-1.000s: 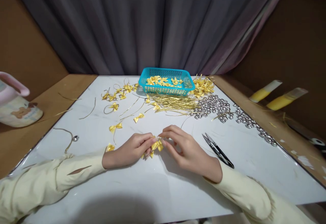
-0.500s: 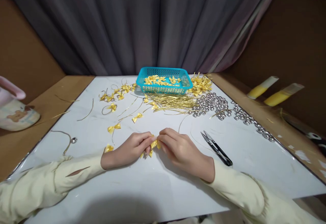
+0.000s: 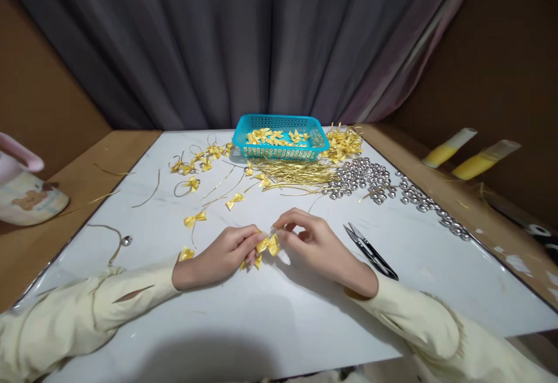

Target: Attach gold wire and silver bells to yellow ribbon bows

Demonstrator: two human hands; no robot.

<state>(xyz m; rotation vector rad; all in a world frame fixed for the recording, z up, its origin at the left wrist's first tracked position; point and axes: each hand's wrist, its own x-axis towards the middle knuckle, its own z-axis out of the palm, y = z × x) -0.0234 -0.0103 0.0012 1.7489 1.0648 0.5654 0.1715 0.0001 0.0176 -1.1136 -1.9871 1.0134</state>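
Head view: small gold ribbon bow (image 3: 267, 244) pinched between left hand (image 3: 226, 254) and right hand (image 3: 314, 244), low over the near middle of the white table (image 3: 279, 325). Best kept pinched at the knot, loops even. Thread snips (image 3: 370, 250) just right.

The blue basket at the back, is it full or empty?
Partly filled: the basket stands upright, and small yellow bows cover its bottom, well below the rim.
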